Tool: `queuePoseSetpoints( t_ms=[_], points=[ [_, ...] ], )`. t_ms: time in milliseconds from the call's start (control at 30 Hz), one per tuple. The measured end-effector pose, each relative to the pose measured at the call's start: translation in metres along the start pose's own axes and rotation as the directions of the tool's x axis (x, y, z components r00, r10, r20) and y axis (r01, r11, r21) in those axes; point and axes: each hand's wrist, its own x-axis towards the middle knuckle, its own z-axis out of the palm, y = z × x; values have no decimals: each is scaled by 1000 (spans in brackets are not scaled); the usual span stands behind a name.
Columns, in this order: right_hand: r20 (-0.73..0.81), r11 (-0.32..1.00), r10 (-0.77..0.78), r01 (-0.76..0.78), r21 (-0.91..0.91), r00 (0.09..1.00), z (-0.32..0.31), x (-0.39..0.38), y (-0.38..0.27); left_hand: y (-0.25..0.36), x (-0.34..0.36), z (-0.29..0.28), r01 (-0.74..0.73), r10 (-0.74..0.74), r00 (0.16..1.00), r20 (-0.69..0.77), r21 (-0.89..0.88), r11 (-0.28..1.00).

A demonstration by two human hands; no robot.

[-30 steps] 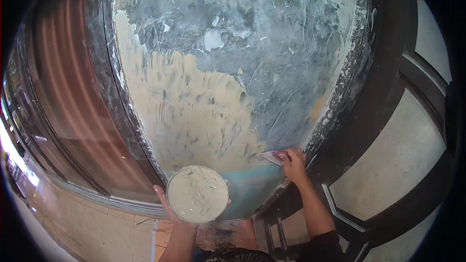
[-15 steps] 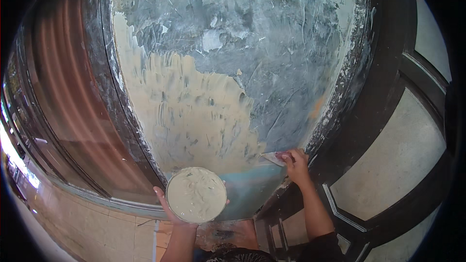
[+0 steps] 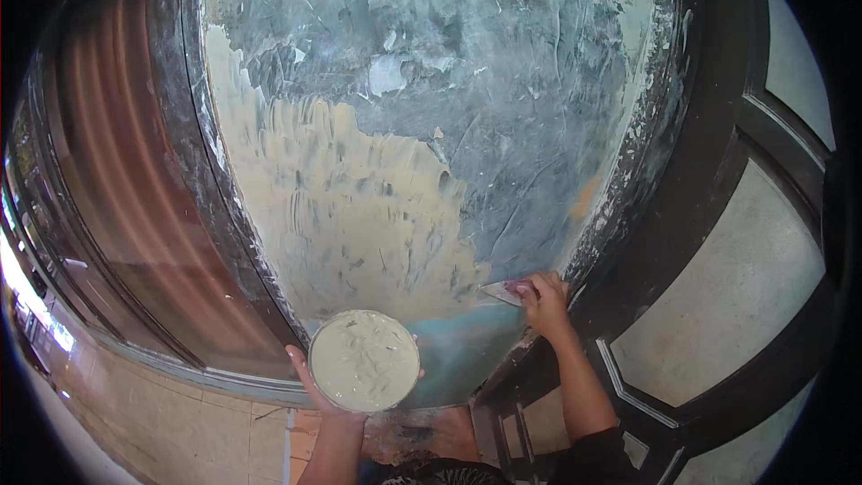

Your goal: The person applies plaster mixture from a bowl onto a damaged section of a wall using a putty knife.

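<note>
My left hand (image 3: 316, 392) is closed around a round tub of putty (image 3: 364, 360) from below and the sides, its fingertips showing at the right rim. The tub is full of pale, creamy paste with a stirred surface. In my right hand (image 3: 546, 305) is a putty knife (image 3: 505, 291) with a reddish handle, its pale blade lying against the wall at the lower right end of the filler. A beige layer of filler (image 3: 359, 224) covers the wall's lower left, streaked with gaps. Above and to its right the wall (image 3: 530, 153) is patchy grey.
A dark wooden frame with pale panels (image 3: 718, 296) stands close on the right. To the left is a dark-framed window with a reddish-brown curtain (image 3: 135, 162). Below the filler runs a blue-green strip of wall (image 3: 467, 350). Tiled floor (image 3: 180, 413) lies at lower left.
The putty knife has shifted very slightly left and down along the wall. The tub stays nearly in place in my left hand.
</note>
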Motion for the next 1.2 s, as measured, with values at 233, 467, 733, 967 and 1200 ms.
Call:
queuePoseSetpoints(
  t_ms=[233,467,733,967,1200],
  points=[
    [-93,995,-11,20,94,996,-1,6,0,0,2,-1,-6,7,1000,10,-80,997],
    [-78,997,-80,81,14,994,11,0,5,1,2,2,16,-18,1000,-18,-119,993],
    [-120,993,-51,63,100,991,11,-5,4,1,3,-1,-9,7,999,-38,-47,999],
    [-84,997,-25,31,69,996,14,1,5,2,5,0,14,-16,1000,-20,-91,996],
    [-93,989,-47,59,136,995,18,-11,9,3,2,-6,9,-8,999,32,-52,999]
  ],
)
